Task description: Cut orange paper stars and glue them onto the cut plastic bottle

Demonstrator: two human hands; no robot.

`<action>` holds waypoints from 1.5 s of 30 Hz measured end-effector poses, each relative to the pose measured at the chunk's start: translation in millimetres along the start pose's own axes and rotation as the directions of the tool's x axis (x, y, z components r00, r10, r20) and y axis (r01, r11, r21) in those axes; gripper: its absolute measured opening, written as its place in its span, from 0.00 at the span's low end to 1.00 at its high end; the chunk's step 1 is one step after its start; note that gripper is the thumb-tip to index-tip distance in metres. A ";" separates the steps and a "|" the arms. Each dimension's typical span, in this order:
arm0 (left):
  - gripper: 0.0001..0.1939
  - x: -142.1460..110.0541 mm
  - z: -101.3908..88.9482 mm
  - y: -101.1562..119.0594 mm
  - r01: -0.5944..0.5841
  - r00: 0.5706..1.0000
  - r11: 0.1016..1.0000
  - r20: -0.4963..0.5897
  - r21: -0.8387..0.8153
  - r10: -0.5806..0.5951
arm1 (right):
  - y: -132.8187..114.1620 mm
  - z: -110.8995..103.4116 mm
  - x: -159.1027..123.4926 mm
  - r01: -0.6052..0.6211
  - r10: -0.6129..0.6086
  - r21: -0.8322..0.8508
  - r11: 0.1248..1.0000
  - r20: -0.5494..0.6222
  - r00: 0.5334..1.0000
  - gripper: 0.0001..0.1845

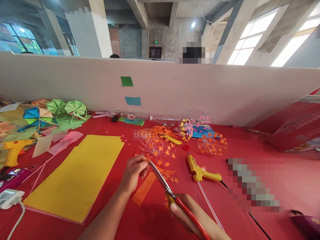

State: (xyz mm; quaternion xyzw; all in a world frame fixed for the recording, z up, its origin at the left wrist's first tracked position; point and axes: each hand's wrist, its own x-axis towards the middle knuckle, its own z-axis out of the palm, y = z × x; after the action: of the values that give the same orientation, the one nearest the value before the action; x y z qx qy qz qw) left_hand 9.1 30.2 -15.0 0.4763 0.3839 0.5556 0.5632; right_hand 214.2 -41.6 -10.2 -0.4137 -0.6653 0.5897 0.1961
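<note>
Near the middle of the red table point(250, 146), we see the left hand point(135, 170) pinching a small orange paper piece point(147, 158) between thumb and fingertips; those fingers cover part of it, so we cannot make out its full outline. The right hand point(185, 208) is closed around red-handled scissors point(162, 180), their tips at the piece — whether they cut into it, we cannot tell. An orange strip point(144, 190) lies between the hands, and orange stars point(167, 164) lie farther off. A pixelated patch point(255, 183) hides something on the right, another covers a person's head point(193, 55) beyond the partition point(225, 90), and a purple object point(307, 225) at near right is cut off. As for writing, we find a green sign point(156, 42) far off, print on the white adapter point(10, 198) at left and pale lettering on the red box point(292, 126) at right — all illegible to us.
</note>
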 end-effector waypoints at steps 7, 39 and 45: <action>0.12 1.2 -1.3 -1.1 -0.004 1.000 1.000 0.014 0.018 0.004 | -4.6 -0.7 -1.4 -0.079 0.079 0.057 0.995 -0.013 0.997 0.28; 0.16 0.6 -3.9 -2.4 -0.027 0.999 0.997 -0.024 0.066 0.029 | -4.8 -0.6 2.4 -0.134 0.136 0.044 0.990 -0.048 0.990 0.29; 0.16 0.9 -3.8 -2.3 -0.025 0.999 0.998 -0.027 0.059 0.026 | -0.7 -0.2 2.6 -0.123 0.127 0.065 0.990 -0.054 0.990 0.28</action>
State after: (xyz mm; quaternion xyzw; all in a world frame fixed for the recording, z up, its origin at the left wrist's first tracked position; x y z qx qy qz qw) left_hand 6.1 31.7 -18.0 0.4897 0.4019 0.5578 0.5362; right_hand 212.6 -39.4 -10.1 -0.4653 -0.6136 0.6088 0.1908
